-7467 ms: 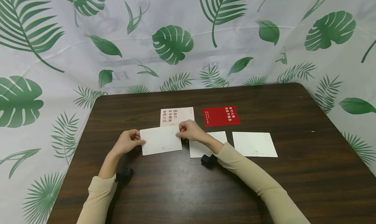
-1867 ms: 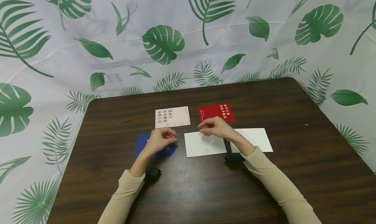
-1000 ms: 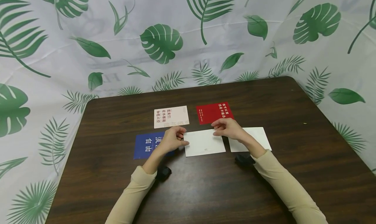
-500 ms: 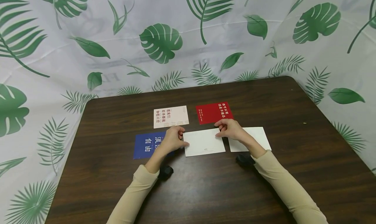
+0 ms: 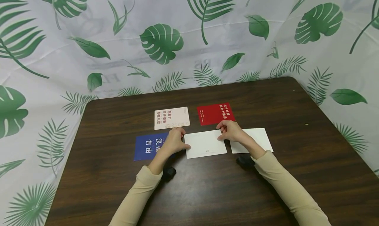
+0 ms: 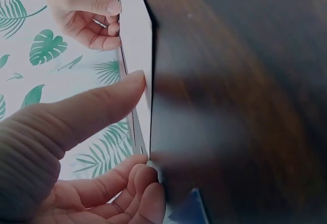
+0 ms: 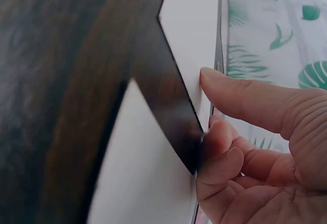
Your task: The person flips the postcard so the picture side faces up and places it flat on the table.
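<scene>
Both hands are at a postcard lying white side up (image 5: pixel 205 144), the middle one in the near row of the head view. My left hand (image 5: pixel 175 142) pinches its left end, thumb on the white face and fingers curled at the far edge. At the far right corner my right hand (image 5: pixel 232 133) pinches it the same way, as the right wrist view shows. A blue postcard (image 5: pixel 145 147) with white characters lies to the left, partly hidden by my left hand and wrist. Another white-side-up postcard (image 5: pixel 257 138) lies to the right, partly behind my right wrist.
Behind the near row lie a pale pink postcard (image 5: pixel 174 117) with printed characters and a red postcard (image 5: pixel 211 114). All rest on a dark wooden table (image 5: pixel 201 193). A leaf-patterned white cloth (image 5: pixel 118 68) hangs along its far side.
The left postcard, held white side up in both hands earlier, now lies blue side up. Both hands have moved right to the middle white postcard. In the last half second they barely moved.
</scene>
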Demonstrator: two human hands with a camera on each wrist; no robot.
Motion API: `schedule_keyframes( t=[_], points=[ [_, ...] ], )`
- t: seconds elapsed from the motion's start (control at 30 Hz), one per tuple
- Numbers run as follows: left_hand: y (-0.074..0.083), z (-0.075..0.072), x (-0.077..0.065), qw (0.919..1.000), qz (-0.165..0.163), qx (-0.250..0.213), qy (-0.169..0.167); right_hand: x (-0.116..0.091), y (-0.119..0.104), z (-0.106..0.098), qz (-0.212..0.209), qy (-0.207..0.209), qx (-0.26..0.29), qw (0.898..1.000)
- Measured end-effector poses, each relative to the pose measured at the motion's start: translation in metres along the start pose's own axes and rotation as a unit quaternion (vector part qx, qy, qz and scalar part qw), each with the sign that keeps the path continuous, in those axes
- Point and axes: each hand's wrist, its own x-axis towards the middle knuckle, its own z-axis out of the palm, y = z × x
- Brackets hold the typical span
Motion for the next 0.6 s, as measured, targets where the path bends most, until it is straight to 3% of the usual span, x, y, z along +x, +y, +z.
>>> schedule_keyframes(
  t=[0.6],
  points=[
    [0.0002, 0.0003, 0.0052, 0.9995, -0.026, 0.012, -0.011, 0.0023, -0.0009, 0.0008, -0.026, 0.000, -0.045, 0.999]
  ],
)
